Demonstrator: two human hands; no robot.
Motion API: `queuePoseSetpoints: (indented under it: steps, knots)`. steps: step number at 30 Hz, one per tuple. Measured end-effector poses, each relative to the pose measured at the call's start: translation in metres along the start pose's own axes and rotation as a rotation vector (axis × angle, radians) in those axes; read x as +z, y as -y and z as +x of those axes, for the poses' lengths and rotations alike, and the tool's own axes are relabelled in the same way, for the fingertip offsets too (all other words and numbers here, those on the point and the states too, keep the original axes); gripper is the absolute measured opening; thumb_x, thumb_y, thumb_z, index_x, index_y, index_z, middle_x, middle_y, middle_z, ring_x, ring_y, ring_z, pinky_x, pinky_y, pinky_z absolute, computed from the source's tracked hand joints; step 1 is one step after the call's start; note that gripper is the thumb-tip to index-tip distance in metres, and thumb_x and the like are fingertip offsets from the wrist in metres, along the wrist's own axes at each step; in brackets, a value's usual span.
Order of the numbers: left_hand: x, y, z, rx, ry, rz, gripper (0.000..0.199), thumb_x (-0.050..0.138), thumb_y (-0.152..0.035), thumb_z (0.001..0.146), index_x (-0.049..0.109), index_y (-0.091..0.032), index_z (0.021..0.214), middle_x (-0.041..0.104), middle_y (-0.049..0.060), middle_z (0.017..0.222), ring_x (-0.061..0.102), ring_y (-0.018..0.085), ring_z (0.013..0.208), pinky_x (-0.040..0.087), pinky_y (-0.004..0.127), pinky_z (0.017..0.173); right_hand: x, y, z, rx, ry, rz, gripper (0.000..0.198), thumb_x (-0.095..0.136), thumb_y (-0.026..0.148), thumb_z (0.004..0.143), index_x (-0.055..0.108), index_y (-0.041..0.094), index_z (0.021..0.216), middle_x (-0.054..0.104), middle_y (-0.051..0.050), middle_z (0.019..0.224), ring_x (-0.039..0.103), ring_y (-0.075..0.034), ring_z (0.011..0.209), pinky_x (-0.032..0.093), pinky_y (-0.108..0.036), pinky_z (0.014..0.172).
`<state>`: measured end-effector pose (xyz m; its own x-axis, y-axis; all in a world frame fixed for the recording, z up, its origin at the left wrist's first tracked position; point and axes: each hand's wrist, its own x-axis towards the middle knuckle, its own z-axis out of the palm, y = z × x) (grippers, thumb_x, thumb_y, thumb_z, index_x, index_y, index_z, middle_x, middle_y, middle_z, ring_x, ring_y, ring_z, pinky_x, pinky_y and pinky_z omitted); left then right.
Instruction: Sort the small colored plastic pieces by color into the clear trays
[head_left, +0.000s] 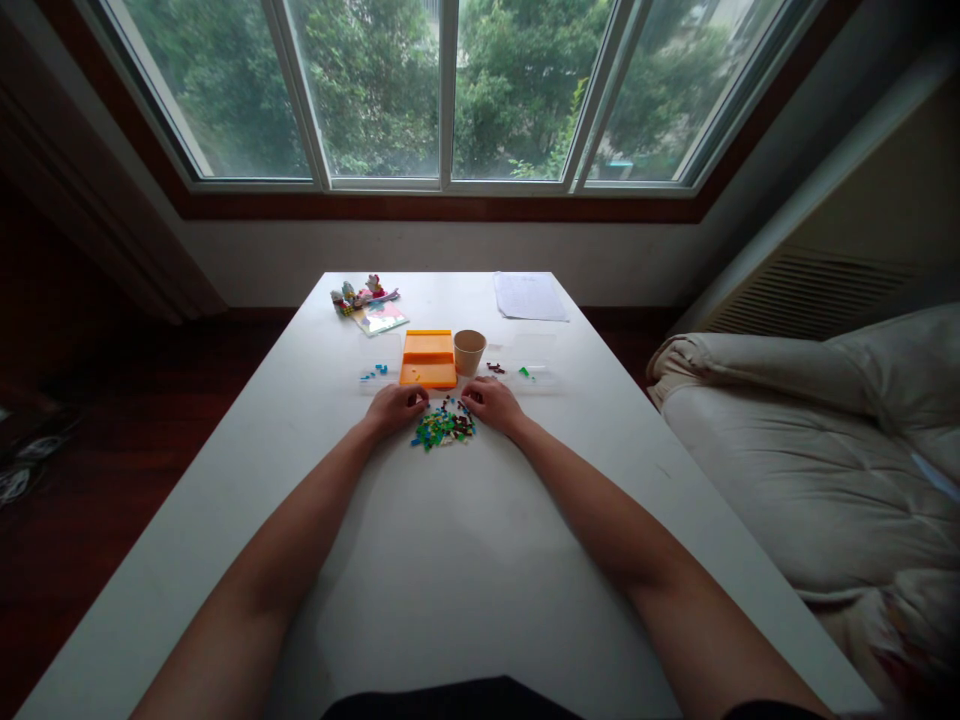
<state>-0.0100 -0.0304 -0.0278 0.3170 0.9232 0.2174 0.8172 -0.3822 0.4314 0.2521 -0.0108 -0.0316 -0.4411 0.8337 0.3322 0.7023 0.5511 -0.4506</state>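
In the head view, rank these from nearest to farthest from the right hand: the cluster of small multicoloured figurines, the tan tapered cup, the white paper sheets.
From the right hand:
1. Tan tapered cup, just beyond the hand, slightly to its left.
2. White paper sheets, farther back, slightly right.
3. Small multicoloured figurines, well off at the back left.

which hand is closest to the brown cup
The right hand: its fingers are just in front of the brown cup, while the left hand is farther off, by the orange tray's near left corner.
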Motion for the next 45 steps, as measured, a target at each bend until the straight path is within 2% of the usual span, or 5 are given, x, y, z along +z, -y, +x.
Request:
queuePoseSetpoints:
  steps: [11,18,24,35,45]
  knots:
    - [-0.002,-0.002,-0.001,0.005,0.033,0.011,0.024,0.058,-0.040,0.083,0.074,-0.024,0.091,0.064,0.000,0.067,0.051,0.014,0.059,0.030,0.025,0.057,0.002,0.010,0.000,0.011,0.039,-0.055,0.012,0.068,0.034,0.088,0.071,0.022,0.086,0.064,-0.003,0.083,0.053,-0.016,0.079,0.033,-0.025,0.067]
    - [-0.002,-0.005,-0.001,0.021,0.036,0.011,0.021,0.059,-0.037,0.083,0.074,-0.024,0.089,0.064,0.000,0.067,0.051,0.014,0.059,0.029,0.025,0.057,0.000,0.020,-0.001,-0.041,0.065,-0.166,0.013,0.064,0.031,0.091,0.071,0.022,0.086,0.067,-0.006,0.091,0.056,-0.018,0.085,0.036,-0.027,0.070]
    - [-0.003,-0.009,-0.002,0.028,0.022,0.010,0.023,0.058,-0.037,0.084,0.074,-0.023,0.092,0.064,0.001,0.068,0.051,0.013,0.059,0.030,0.025,0.057,0.000,0.025,0.000,-0.015,0.064,-0.223,0.013,0.059,0.025,0.092,0.072,0.023,0.092,0.068,-0.007,0.094,0.058,-0.019,0.085,0.036,-0.027,0.069]
    - [0.001,-0.010,0.000,0.062,0.050,-0.018,0.025,0.061,-0.037,0.083,0.076,-0.026,0.099,0.062,-0.001,0.066,0.050,0.013,0.058,0.031,0.025,0.057,-0.001,0.018,0.002,-0.009,0.086,-0.148,0.008,0.065,0.026,0.087,0.072,0.022,0.086,0.067,-0.006,0.090,0.057,-0.019,0.084,0.038,-0.027,0.073]
    - [0.002,-0.010,-0.001,0.062,0.043,-0.015,0.021,0.061,-0.036,0.083,0.076,-0.025,0.093,0.063,0.000,0.068,0.050,0.013,0.058,0.030,0.025,0.057,0.002,0.011,0.002,0.047,-0.007,-0.085,0.007,0.064,0.023,0.085,0.070,0.022,0.082,0.067,-0.005,0.088,0.056,-0.018,0.082,0.038,-0.027,0.071]
